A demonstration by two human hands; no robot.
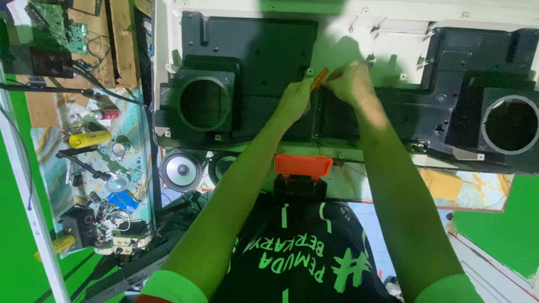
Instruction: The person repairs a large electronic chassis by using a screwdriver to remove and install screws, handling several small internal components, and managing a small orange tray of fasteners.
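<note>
White panel (337,33): both hands (295,101) grip orange tool (319,78).

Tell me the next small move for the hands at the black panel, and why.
Probably seat the tip of the orange-handled tool squarely at the spot on the black panel and steady it. The right hand grips the tool, the left hand braces beside it, and both meet at one point between the two round speaker openings.
</note>
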